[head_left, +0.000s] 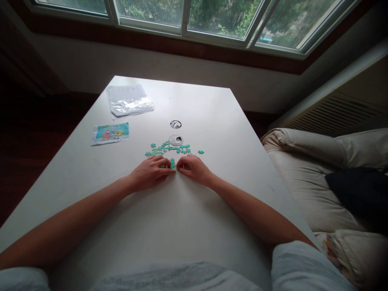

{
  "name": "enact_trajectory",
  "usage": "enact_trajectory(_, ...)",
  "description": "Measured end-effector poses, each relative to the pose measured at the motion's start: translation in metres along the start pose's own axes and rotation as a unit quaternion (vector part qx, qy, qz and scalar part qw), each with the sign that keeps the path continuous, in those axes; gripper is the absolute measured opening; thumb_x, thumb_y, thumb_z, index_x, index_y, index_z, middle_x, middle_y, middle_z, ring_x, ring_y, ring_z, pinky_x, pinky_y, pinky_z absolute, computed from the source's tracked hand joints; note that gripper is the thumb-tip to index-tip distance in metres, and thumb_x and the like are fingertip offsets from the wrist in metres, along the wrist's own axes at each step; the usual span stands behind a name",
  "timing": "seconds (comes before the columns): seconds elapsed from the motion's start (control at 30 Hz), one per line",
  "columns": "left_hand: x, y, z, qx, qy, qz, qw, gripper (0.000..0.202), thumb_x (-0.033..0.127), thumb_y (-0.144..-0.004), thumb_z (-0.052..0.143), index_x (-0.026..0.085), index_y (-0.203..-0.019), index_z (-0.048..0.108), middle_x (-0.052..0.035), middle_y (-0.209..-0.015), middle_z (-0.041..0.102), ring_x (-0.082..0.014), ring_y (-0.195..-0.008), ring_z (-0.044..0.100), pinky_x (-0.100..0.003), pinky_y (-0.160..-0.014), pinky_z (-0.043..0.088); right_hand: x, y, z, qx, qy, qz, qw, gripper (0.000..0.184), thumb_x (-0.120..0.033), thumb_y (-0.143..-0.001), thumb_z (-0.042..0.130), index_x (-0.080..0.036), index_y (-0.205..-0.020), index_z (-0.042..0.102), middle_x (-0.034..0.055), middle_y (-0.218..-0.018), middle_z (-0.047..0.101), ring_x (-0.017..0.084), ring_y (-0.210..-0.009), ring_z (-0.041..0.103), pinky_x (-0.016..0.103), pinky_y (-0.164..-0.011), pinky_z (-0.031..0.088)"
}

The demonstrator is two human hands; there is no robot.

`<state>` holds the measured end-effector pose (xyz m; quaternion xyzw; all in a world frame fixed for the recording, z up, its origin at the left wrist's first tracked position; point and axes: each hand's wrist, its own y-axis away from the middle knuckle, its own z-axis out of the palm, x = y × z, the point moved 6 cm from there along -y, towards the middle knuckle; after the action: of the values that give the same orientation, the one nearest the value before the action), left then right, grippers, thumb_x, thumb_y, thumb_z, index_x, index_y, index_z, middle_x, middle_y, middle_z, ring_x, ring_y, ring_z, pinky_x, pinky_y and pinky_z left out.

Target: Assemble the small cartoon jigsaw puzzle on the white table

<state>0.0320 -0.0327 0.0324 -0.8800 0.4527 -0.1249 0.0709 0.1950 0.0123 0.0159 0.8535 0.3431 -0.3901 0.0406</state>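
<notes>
Both my hands rest on a white table [194, 218], fingertips meeting over a small cluster of teal puzzle pieces [173, 165]. My left hand [150, 173] has its fingers curled and pinched on those pieces. Fingers bent, my right hand [193, 168] presses the same cluster from the other side. Several loose teal puzzle pieces [169, 148] lie scattered just beyond my fingers.
A cartoon picture card [110, 133] lies at the left of the table. A clear plastic bag with paper [129, 101] sits further back. Two round cable grommets [176, 132] are set in the tabletop. A cushioned cream sofa [315, 182] stands to the right, and windows are behind.
</notes>
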Motion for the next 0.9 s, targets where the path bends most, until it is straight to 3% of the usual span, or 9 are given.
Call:
enact_trajectory(0.37, -0.001, 0.0, 0.001, 0.001, 0.011, -0.004, 1.0, 0.035, 0.023, -0.1, 0.05, 0.034, -0.13, 0.065, -0.0066, -0.116, 0.064, -0.0214, -0.101, 0.056, -0.036, -0.091, 0.044, -0.005, 0.002, 0.004, 0.016, 0.079, 0.001, 0.997, 0.009, -0.013, -0.085, 0.069, -0.022, -0.083, 0.066, -0.0002, -0.08, 0.065, 0.017, -0.083, 0.052, 0.03, -0.081, 0.037)
enact_trajectory(0.63, -0.001, 0.0, 0.003, -0.01, -0.005, -0.004, 1.0, 0.037, 0.025, -0.101, 0.05, 0.035, -0.136, 0.061, -0.0068, -0.118, 0.062, -0.022, -0.102, 0.055, -0.038, -0.092, 0.043, -0.001, 0.004, -0.001, 0.02, 0.147, 0.029, 0.988, 0.009, -0.03, -0.087, 0.075, -0.023, -0.083, 0.07, 0.0019, -0.084, 0.066, 0.021, -0.092, 0.054, 0.035, -0.085, 0.033)
enact_trajectory(0.73, -0.001, 0.0, 0.004, -0.017, -0.006, -0.004, 1.0, 0.036, 0.025, -0.101, 0.05, 0.034, -0.134, 0.062, -0.0072, -0.119, 0.062, -0.0222, -0.103, 0.055, -0.038, -0.092, 0.044, 0.006, 0.0, -0.015, 0.047, 0.132, 0.044, 0.989, 0.009, -0.027, -0.089, 0.072, -0.023, -0.082, 0.071, 0.001, -0.085, 0.069, 0.02, -0.089, 0.056, 0.034, -0.084, 0.034)
enact_trajectory(0.9, 0.001, -0.001, 0.002, -0.031, 0.0, -0.005, 1.0, 0.037, 0.024, -0.1, 0.051, 0.033, -0.134, 0.062, -0.0079, -0.12, 0.061, -0.0235, -0.107, 0.054, -0.039, -0.093, 0.044, 0.033, -0.005, -0.058, 0.148, 0.134, 0.118, 0.973, 0.009, -0.025, -0.091, 0.065, -0.022, -0.086, 0.072, 0.0016, -0.083, 0.071, 0.019, -0.083, 0.058, 0.034, -0.083, 0.038)
